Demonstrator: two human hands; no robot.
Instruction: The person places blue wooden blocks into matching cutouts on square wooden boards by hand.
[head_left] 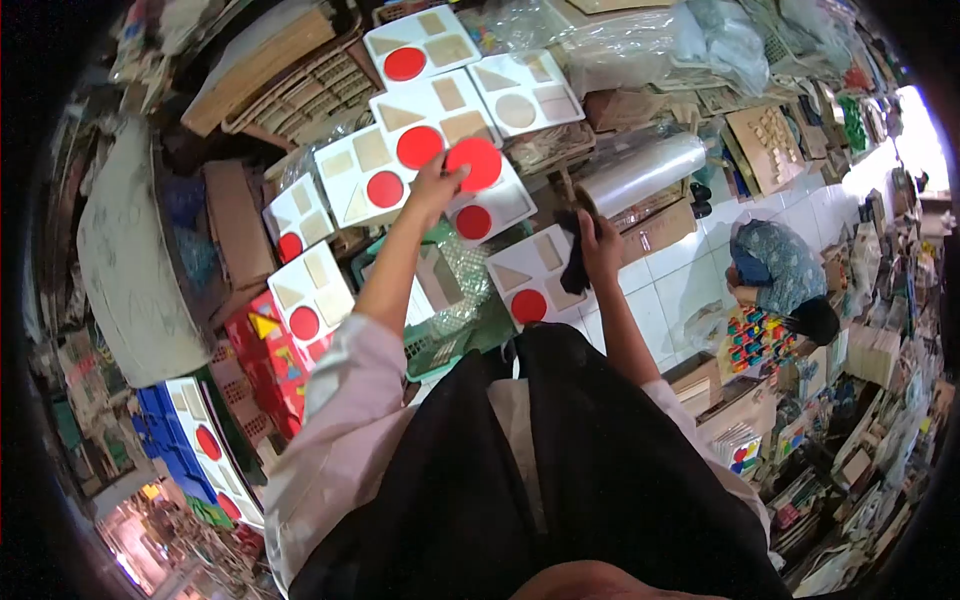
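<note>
My left hand point(433, 190) grips a flat red disc point(474, 163) by its edge, fingers closed on it, above several white shape boards. Close under it lies a white board point(410, 105) with a red circle in its round recess and pale wood-coloured recesses beside it. A neighbouring white board point(513, 108) shows a pale round recess. My right hand point(600, 248) is closed around a dark object point(575, 270), black below with a brownish upper end; its kind I cannot tell. Just below that hand, a white board point(512, 262) holds another red circle.
A green plastic crate point(465, 340) stands before my legs, with bubble wrap point(468, 285) in it. Rolled clear film point(645, 175) lies beyond my right hand. At right, a person point(780, 265) crouches by colourful pieces point(762, 338) on the tiled floor point(685, 285). Cardboard and stacked goods surround me.
</note>
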